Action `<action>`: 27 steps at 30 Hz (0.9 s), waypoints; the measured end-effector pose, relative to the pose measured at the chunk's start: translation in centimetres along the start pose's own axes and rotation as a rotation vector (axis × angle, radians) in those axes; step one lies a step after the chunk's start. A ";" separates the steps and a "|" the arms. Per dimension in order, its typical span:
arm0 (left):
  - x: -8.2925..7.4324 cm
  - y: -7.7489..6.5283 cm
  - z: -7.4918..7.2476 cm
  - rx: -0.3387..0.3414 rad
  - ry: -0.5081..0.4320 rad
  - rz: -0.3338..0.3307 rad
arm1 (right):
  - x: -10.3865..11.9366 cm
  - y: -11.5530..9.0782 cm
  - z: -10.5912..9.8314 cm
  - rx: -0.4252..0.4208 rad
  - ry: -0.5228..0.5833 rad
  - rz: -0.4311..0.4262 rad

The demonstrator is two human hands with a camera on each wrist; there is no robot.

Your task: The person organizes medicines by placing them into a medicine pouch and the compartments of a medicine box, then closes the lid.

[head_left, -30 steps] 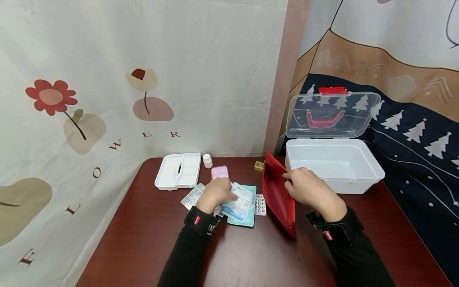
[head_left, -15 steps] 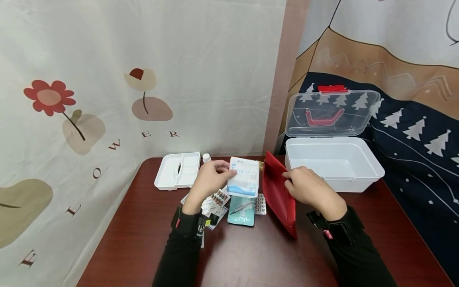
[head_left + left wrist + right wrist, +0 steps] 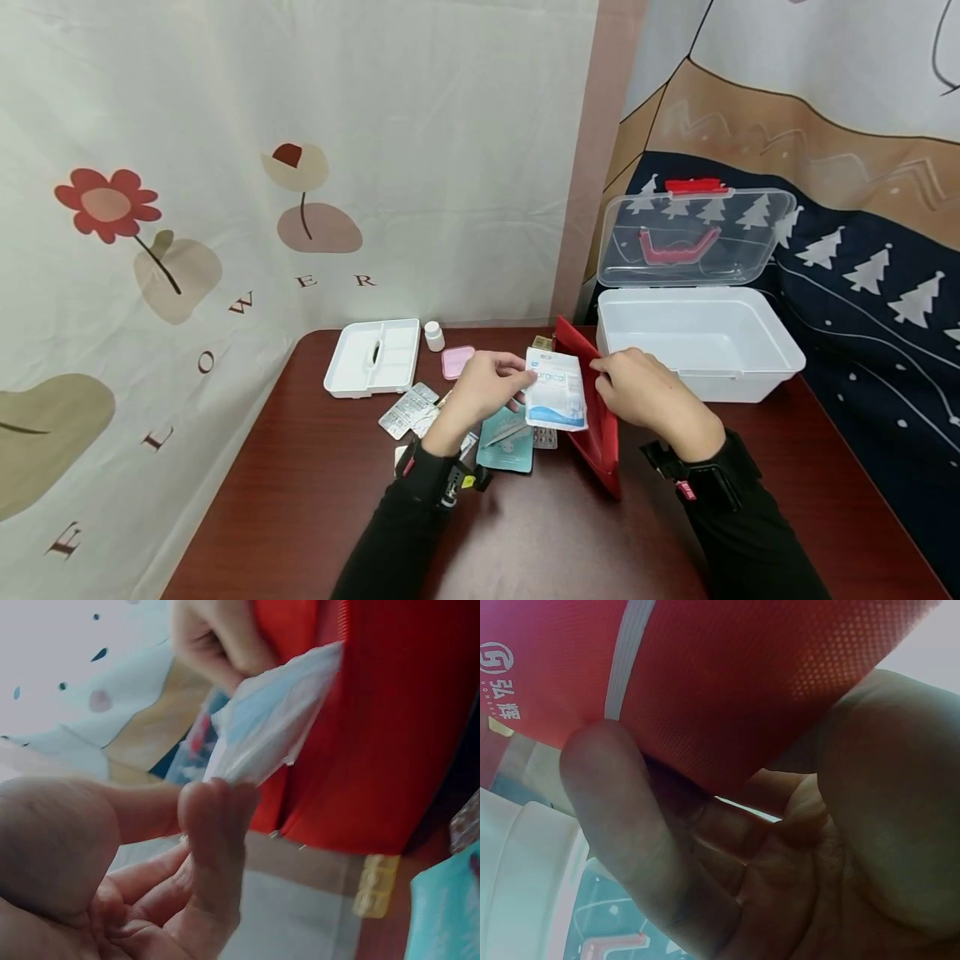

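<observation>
Fingers of the left hand (image 3: 487, 387) pinched the side of a white and blue packet (image 3: 555, 392), and I saw it held up by the open red bag (image 3: 602, 437). I could not tell if the two touched. The right hand (image 3: 652, 396) gripped the bag's edge between thumb and fingers. A teal pouch (image 3: 506, 456) lay on the brown table (image 3: 525, 533). A white box (image 3: 738, 390) stood near the right hand, its clear lid (image 3: 750, 242) up.
</observation>
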State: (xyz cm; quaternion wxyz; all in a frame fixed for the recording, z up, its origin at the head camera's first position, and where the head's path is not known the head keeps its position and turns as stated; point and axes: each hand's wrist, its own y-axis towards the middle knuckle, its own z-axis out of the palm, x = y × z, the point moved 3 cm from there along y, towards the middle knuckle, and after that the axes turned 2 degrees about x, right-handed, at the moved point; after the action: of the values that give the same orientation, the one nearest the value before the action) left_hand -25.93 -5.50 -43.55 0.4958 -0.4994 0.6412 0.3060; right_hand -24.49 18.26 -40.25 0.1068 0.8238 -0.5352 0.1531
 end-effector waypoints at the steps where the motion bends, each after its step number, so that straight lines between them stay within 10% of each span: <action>1: 0.1 0.1 0.3 -0.001 -0.013 -0.004 | 0.0 0.0 0.0 -0.004 -0.004 -0.004; 16: 0.6 0.7 5.1 -0.126 -0.034 -0.024 | 0.2 0.2 0.1 -0.016 -0.015 -0.026; 27: 0.5 0.7 6.9 -0.296 0.474 0.156 | 0.3 0.2 0.2 -0.028 -0.025 -0.028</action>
State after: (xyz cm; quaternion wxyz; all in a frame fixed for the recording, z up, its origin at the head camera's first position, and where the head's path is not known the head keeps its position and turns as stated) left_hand -24.36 0.66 -46.34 0.2289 -0.5729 0.7241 0.3083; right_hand -24.52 17.89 -40.29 0.1135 0.8315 -0.5271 0.1338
